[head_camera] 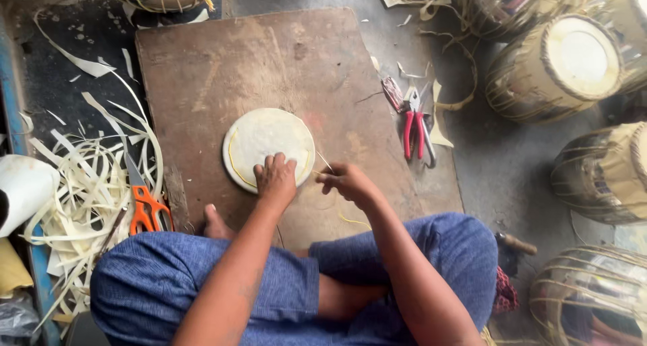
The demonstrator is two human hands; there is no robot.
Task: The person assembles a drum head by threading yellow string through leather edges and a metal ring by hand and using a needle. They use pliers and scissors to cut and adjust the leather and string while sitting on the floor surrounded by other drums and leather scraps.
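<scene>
A round pale hide disc (266,138) lies flat on a brown wooden board (269,63). My left hand (275,179) presses down on the disc's near edge, fingers spread on it. Just to its right, my right hand (347,181) pinches a thin stick-like tool with a yellow thread (350,219) trailing from it toward my knee. A thin yellow line runs along the disc's rim.
Orange-handled scissors (145,204) lie on a heap of pale hide strips (81,191) at the left. Red-handled pliers (418,131) rest at the board's right edge. Several drums (559,66) stand at the right. My crossed legs in blue cloth (202,285) fill the foreground.
</scene>
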